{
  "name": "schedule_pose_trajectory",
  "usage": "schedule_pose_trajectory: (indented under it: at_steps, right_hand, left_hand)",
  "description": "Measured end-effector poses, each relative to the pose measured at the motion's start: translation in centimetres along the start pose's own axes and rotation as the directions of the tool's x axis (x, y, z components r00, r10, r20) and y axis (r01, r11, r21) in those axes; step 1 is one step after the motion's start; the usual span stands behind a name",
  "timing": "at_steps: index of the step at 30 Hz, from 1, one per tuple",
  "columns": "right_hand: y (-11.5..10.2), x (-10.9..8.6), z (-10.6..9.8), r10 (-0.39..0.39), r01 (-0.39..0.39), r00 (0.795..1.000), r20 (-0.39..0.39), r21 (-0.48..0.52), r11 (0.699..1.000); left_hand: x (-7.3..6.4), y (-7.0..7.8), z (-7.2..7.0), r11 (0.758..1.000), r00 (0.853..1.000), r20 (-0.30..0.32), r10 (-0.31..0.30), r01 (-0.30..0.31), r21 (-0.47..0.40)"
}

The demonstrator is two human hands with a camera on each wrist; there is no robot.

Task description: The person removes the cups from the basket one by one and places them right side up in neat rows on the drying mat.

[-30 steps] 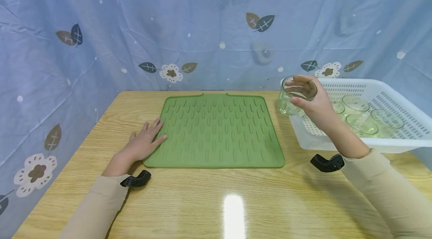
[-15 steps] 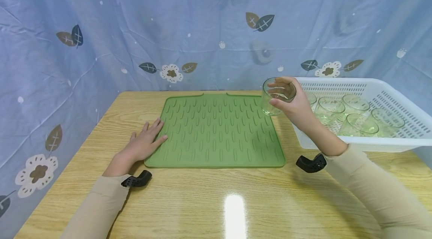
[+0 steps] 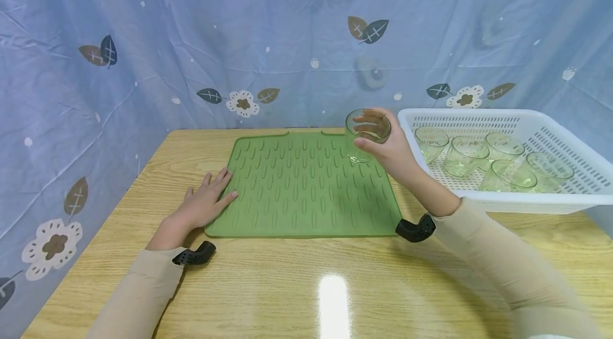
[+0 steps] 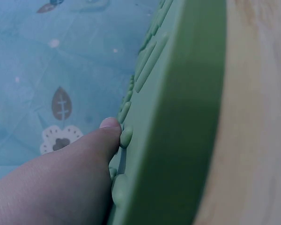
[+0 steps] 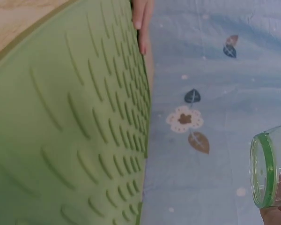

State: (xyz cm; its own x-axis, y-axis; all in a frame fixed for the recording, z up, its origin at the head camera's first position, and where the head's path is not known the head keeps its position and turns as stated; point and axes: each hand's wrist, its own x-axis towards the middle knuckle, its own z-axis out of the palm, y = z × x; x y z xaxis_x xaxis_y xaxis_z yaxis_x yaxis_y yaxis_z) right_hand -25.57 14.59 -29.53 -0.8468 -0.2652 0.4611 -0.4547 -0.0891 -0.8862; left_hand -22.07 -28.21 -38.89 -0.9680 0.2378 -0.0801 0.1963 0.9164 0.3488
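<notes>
A clear drinking glass (image 3: 355, 148) is upright in my right hand (image 3: 390, 145), fingers and thumb curled around its upper part. In the head view it overlaps the far right corner of a green ridged mat (image 3: 306, 190). The right wrist view shows the thick base of the glass (image 5: 264, 171) at its right edge, well off the mat. My left hand (image 3: 203, 203) rests flat at the mat's left edge, fingers spread. Its thumb (image 4: 96, 145) lies on the mat's ridged top in the left wrist view.
A white perforated plastic basket (image 3: 527, 201) stands at the right on the wooden table (image 3: 268, 286), with several clear glasses (image 3: 466, 155) upright inside. A blue patterned curtain (image 3: 297, 35) hangs behind the table and along its left side.
My right hand has carried the glass leftward, from the basket's left side to over the mat's far right corner. The left hand has stayed in place.
</notes>
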Motion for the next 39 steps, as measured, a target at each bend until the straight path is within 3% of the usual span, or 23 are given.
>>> schedule_pose_trajectory:
  at_steps: [22, 27, 39]
  right_hand:
    - [2.0, 2.2, 4.4, 0.044, -0.046, 0.999, 0.032, 0.071, 0.996]
    - [2.4, 2.8, 5.0, 0.044, -0.046, 0.998, 0.043, 0.046, 0.998]
    - [3.3, 4.0, 5.9, 0.163, -0.162, 0.983, 0.08, -0.02, 0.987]
  left_hand:
    - [-0.1, 0.1, -0.1, 1.0, 1.0, 0.003, 0.0, 0.0, -0.002]
    - [-0.1, 0.0, -0.1, 1.0, 1.0, 0.0, 0.0, 0.0, -0.003]
    - [-0.1, 0.2, -0.1, 1.0, 1.0, -0.003, -0.002, 0.002, -0.005]
